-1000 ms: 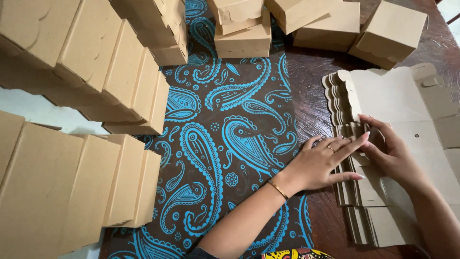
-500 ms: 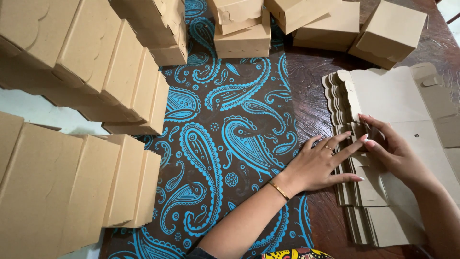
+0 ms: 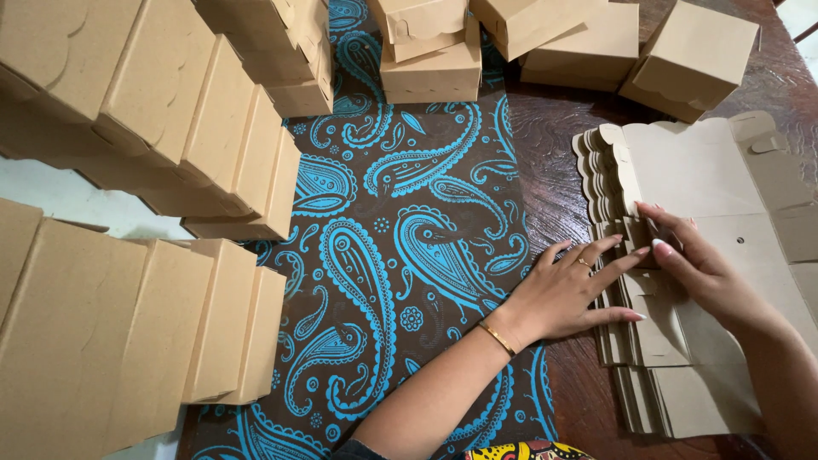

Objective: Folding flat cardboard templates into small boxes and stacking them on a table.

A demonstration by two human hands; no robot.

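Both hands, left hand (image 3: 567,294) & right hand (image 3: 707,273), flat on stack of box blanks (image 3: 699,170).

- The left hand (image 3: 569,294) lies flat at the edge of a stack of flat cardboard blanks (image 3: 707,281).
- The right hand (image 3: 703,264) rests on the top blank.
- Folded boxes (image 3: 170,128) line a paisley cloth (image 3: 400,247) on the wooden surface (image 3: 550,128).

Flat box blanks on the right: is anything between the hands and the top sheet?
Nothing visible. Both the left hand and the right hand already rest on the stack of flat box blanks; the folded boxes sit apart from it, beyond its far edge.
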